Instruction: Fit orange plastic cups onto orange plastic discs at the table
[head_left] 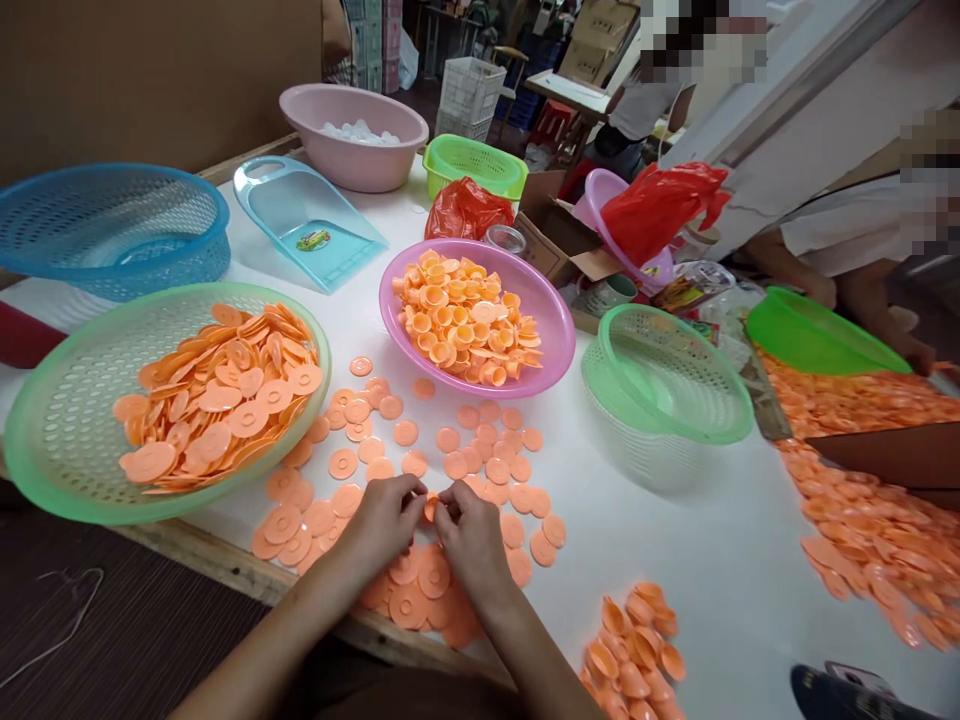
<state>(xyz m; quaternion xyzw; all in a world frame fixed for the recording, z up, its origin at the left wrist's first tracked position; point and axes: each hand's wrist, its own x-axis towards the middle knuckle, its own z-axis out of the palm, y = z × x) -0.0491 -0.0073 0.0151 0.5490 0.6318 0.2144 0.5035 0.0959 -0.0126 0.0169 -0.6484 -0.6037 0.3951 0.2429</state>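
The left hand (382,522) and right hand (472,532) are curled inward, their fingertips pinching a small orange plastic suction cup (430,507) between them, at 12 o'clock from the wrists. It seems to stand edge-on, round with no long axis, about equally near both hands. Loose cups (409,600) lie around them on the white surface (660,580).

Orange suction cups (409,605); pink bowl (555,340); pale-green perforated basket (45,440).

Left hand (384,525) and right hand (471,540) close together, fingers curled inward, left forearm (277,630) and right forearm (529,650) angled in from below
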